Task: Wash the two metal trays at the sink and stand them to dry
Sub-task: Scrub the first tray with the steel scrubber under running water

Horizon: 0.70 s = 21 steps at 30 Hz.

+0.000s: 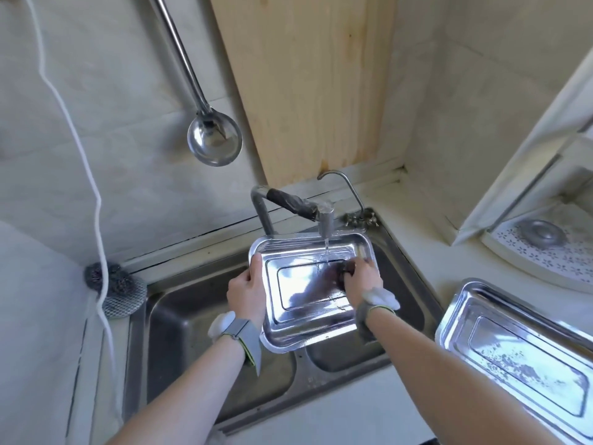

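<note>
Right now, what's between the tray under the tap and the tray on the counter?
Head view: between the tray under the tap and the second tray lie the sink rim, the right forearm and a narrow strip of counter.

left band [239,332]: grey strap, white pad, yellow-green edge | right band [369,311]: grey strap, white pad | forearms [192,390]: bare

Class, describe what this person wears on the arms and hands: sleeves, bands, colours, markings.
No sleeves or gloves: the forearms, left hand and right hand are bare. The left strap and right strap are grey fabric wristbands, each with a rounded white piece. The left strap's loose tail is edged yellow-green.
</note>
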Each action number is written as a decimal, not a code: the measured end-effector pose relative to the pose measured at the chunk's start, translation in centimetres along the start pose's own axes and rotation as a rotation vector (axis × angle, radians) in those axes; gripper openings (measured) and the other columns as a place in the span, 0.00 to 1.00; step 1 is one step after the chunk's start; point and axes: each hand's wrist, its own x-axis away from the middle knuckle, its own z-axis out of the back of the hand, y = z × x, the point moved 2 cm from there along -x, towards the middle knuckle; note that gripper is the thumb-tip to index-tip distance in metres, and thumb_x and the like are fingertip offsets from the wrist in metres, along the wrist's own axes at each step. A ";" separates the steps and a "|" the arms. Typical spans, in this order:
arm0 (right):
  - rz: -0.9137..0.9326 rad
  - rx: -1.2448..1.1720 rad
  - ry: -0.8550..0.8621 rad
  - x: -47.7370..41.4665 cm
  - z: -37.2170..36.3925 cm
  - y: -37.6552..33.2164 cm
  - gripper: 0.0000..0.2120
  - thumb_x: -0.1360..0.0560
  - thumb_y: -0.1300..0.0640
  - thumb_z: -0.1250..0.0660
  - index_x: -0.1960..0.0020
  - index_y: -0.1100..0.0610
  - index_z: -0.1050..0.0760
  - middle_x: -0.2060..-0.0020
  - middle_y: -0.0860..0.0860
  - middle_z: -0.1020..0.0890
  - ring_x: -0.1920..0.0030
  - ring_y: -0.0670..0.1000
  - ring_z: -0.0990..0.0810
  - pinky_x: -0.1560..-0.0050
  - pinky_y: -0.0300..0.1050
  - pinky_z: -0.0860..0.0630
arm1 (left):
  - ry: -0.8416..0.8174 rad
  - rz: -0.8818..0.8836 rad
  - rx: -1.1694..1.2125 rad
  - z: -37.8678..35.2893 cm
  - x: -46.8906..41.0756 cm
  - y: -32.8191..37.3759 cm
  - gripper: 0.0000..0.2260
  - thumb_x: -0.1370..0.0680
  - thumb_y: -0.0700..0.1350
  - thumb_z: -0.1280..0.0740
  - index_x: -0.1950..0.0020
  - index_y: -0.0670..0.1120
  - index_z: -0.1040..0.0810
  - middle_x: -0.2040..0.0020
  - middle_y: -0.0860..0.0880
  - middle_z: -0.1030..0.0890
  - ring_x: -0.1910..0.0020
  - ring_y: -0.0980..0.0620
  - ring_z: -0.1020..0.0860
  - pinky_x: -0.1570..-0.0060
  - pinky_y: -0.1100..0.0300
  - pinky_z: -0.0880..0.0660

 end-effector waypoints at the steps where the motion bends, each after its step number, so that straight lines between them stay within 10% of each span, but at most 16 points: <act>1: 0.109 -0.062 0.003 0.8 -0.8 -1.8 0.14 0.23 0.61 0.38 0.40 0.51 0.24 0.38 0.53 0.29 0.51 0.55 0.23 0.41 0.46 0.26 | 0.005 -0.007 -0.010 -0.3 0.3 0.3 0.27 0.23 0.62 0.40 0.71 0.43 0.38 0.73 0.45 0.36 0.70 0.49 0.38 0.66 0.56 0.41; 6: 0.631 0.001 -0.356 5.9 -4.2 -2.0 0.18 0.26 0.63 0.35 0.41 0.48 0.20 0.42 0.50 0.25 0.45 0.52 0.23 0.40 0.38 0.30 | 0.078 -0.011 -0.051 0.5 -1.1 0.2 0.28 0.22 0.62 0.41 0.72 0.44 0.40 0.74 0.46 0.37 0.71 0.48 0.39 0.67 0.56 0.41; 12: -0.129 -0.088 0.079 -1.9 0.2 2.1 0.14 0.22 0.58 0.39 0.38 0.54 0.22 0.45 0.57 0.21 0.52 0.57 0.21 0.47 0.45 0.25 | -0.009 -0.044 -0.072 0.0 1.0 -0.2 0.27 0.23 0.63 0.40 0.72 0.43 0.36 0.74 0.45 0.35 0.71 0.50 0.38 0.67 0.58 0.41; 15: 0.000 -0.249 0.125 -1.0 0.4 -3.5 0.16 0.23 0.61 0.37 0.36 0.53 0.24 0.42 0.56 0.22 0.47 0.56 0.22 0.46 0.44 0.27 | 0.009 0.004 -0.082 -1.1 1.7 0.1 0.28 0.23 0.64 0.41 0.70 0.42 0.37 0.73 0.46 0.36 0.71 0.50 0.39 0.68 0.57 0.41; 21: 0.422 -0.118 -0.444 5.7 -2.1 -2.3 0.14 0.30 0.56 0.25 0.45 0.50 0.18 0.53 0.47 0.21 0.54 0.46 0.23 0.54 0.28 0.30 | 0.055 -0.024 -0.087 0.3 -0.3 0.3 0.30 0.22 0.61 0.41 0.71 0.36 0.33 0.73 0.43 0.32 0.70 0.46 0.37 0.68 0.55 0.39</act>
